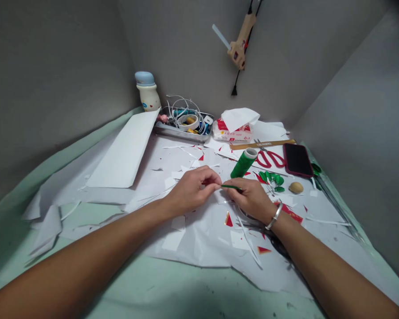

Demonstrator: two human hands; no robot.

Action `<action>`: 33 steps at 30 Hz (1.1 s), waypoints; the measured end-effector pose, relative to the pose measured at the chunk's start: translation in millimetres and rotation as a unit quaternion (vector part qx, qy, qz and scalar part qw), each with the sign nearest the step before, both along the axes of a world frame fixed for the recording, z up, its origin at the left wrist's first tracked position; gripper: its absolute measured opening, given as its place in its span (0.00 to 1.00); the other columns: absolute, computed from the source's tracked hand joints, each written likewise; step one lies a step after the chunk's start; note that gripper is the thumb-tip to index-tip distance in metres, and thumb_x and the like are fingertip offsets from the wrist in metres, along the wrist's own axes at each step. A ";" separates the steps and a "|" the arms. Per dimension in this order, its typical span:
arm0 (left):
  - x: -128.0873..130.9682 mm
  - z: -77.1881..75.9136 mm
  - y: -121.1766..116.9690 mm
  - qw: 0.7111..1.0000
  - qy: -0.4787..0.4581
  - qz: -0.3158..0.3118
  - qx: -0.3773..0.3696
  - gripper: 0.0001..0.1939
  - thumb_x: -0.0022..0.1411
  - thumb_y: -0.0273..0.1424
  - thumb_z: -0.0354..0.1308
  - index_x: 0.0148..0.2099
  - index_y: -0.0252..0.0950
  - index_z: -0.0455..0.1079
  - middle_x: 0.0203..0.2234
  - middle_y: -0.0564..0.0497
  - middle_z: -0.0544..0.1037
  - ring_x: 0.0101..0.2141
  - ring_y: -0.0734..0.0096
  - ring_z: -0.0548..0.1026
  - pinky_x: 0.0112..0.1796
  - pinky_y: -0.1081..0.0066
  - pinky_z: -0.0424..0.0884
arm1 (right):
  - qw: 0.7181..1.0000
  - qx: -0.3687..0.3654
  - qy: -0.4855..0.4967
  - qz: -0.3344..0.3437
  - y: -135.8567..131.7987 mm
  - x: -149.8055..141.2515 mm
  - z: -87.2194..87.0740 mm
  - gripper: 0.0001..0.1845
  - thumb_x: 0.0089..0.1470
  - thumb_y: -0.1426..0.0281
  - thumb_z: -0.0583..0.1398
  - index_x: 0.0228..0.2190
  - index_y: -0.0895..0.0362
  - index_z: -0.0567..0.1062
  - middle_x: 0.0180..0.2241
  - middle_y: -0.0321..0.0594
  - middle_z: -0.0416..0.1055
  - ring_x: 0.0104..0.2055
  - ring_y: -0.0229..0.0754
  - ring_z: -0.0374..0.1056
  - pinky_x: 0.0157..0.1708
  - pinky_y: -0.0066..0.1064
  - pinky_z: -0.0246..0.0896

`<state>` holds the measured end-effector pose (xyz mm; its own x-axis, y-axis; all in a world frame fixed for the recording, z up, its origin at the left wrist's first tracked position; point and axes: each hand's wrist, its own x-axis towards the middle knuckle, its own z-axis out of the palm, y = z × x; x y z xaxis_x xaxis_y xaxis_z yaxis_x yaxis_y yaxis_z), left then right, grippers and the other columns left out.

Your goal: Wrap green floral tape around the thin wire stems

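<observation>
The left hand [191,190] and right hand [249,199] curl nearly shut, pinching a thin green rod [231,187] just below a green thread spool [243,163] (tightly wound, faintly glossy).

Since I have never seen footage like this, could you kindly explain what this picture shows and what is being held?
There is no machine here. These are a person's own two bare hands, filmed by a camera worn on the head that looks forward and down. The left hand and right hand meet over a thin green stick, pinched between their fingers. Below them, white paper covers the table, strewn with paper scraps. Just beyond the hands stand a spool of green thread, red scissors and a phone. Farther back is a metal tray of cables, and a glue gun hangs on the wall.
</observation>
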<state>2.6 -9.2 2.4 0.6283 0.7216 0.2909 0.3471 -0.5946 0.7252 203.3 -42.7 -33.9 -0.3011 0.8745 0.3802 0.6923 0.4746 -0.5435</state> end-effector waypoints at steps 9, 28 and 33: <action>0.3 -11.0 2.4 0.988 0.099 0.056 0.106 0.07 0.58 0.23 0.50 0.35 0.35 0.69 0.31 0.50 0.73 0.33 0.69 0.69 0.36 0.68 0.65 | 0.983 0.125 -0.104 0.083 -17.1 -12.3 10.2 0.10 0.58 0.71 0.55 0.34 0.57 0.76 0.24 0.37 0.71 0.28 0.38 0.61 0.30 0.30 0.55; 0.2 -8.5 6.1 0.993 0.043 0.091 0.057 0.06 0.61 0.25 0.51 0.35 0.36 0.69 0.33 0.51 0.73 0.34 0.70 0.70 0.36 0.70 0.65 | 0.985 0.078 -0.123 0.090 -13.6 -9.9 8.4 0.10 0.58 0.71 0.55 0.32 0.56 0.76 0.25 0.37 0.71 0.29 0.38 0.63 0.32 0.29 0.56; 1.4 -12.9 3.4 0.982 0.132 0.015 0.137 0.08 0.61 0.24 0.49 0.37 0.36 0.69 0.33 0.50 0.73 0.34 0.68 0.70 0.39 0.67 0.64 | 0.989 0.136 -0.053 0.036 -14.4 -8.0 13.7 0.10 0.58 0.71 0.55 0.34 0.56 0.77 0.24 0.37 0.71 0.27 0.37 0.62 0.30 0.29 0.57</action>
<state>4.0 -5.9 -10.4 0.6872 0.6588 0.3062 0.5226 -0.7411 0.4216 195.4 -57.1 -20.2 -0.4098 0.7197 0.5605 0.6977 0.6431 -0.3156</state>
